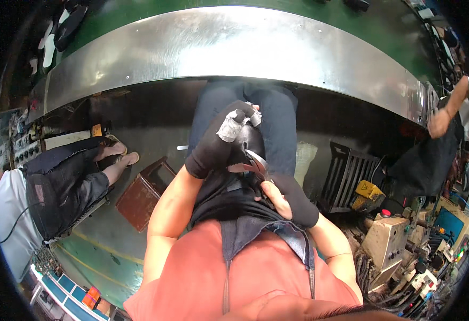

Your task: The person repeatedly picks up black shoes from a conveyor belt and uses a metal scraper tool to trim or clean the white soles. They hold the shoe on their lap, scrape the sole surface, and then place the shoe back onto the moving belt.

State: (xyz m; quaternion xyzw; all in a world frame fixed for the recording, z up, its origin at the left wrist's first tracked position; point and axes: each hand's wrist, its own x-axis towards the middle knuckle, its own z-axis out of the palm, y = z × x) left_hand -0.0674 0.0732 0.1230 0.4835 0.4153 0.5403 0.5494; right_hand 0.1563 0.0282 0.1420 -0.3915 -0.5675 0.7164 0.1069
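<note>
Our left hand [221, 140], gloved in black with taped fingertips [229, 128], is clamped on a dark piece of material [253, 142] held up over the lap. Our right hand [282, 198], also gloved, is closed around scissors [256, 163] whose blades meet that piece. We judge the material soft, light and limp, so grip it close to the cut line. Beyond lie the curved steel table edge [234, 48], a brown stool [143, 195], and a seated co-worker [58, 182] at left.
</note>
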